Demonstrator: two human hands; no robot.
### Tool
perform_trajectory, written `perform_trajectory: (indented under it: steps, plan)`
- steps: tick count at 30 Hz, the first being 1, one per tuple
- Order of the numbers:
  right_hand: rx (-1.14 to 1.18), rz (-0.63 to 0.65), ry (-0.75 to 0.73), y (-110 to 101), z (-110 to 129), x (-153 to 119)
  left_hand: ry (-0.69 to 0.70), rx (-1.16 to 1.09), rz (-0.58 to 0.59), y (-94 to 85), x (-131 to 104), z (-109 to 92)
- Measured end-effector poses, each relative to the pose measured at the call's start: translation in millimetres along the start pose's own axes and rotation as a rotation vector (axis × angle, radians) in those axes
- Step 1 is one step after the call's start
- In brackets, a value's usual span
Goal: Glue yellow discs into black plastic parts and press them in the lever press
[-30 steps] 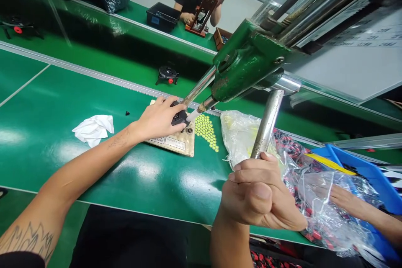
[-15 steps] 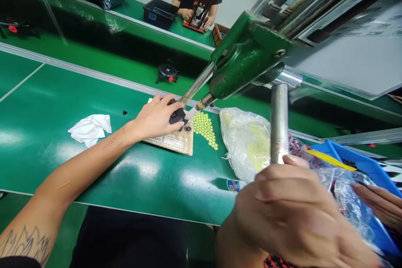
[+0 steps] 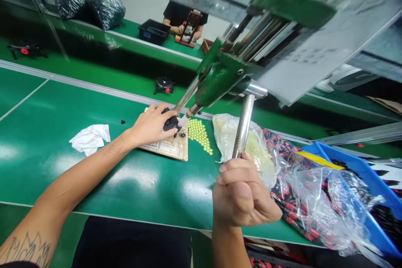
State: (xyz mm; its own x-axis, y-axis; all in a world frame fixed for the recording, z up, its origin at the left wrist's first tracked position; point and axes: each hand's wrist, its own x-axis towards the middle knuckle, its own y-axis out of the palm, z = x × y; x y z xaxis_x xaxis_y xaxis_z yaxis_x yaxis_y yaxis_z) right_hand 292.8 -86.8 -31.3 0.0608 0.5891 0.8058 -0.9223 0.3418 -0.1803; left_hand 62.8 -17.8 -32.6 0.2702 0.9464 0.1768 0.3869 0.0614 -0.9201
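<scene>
My left hand (image 3: pixel 153 123) holds a black part (image 3: pixel 171 122) on the pale base plate (image 3: pixel 180 150) of a green hand press (image 3: pixel 216 79). The press's white tip meets the part beside my fingers. My right hand (image 3: pixel 243 192) is wrapped round the lower end of the metal lever (image 3: pixel 244 125). Rows of small yellow-green discs (image 3: pixel 199 135) lie just right of the base plate.
A crumpled white cloth (image 3: pixel 90 138) and a small black piece (image 3: pixel 123 122) lie at the left. Clear bags with yellow (image 3: pixel 260 155) and red-black parts (image 3: pixel 292 209), and a blue bin (image 3: pixel 370 176), stand at the right. Across the bench, a person (image 3: pixel 182 21) works at another device.
My right hand and the lever's end have moved away from the camera and leftward in view. The view has shifted, showing more of the press top. My left hand stays on the black part.
</scene>
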Motion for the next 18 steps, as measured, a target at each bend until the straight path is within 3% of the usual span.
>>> perform_trajectory:
  steps: [3,7,9,11,14,18]
  plan:
    - [0.007,-0.095,-0.111,6,6,22,0.024,0.014,0.012,-3.3,-2,1]
    - [0.05,-0.401,-0.432,11,18,52,0.043,0.052,0.039,-6.3,-5,3]
    - [0.079,-0.472,-0.479,13,18,58,0.027,0.053,0.034,-5.7,-5,3]
    - [0.072,-0.414,-0.361,19,9,55,0.021,0.042,0.011,-4.8,-5,4]
    - [0.064,-0.259,-0.069,36,-22,32,0.052,0.0,-0.01,-10.0,-4,11]
    - [0.091,-0.059,0.167,62,-70,-9,0.088,-0.142,0.05,-39.8,-9,30]
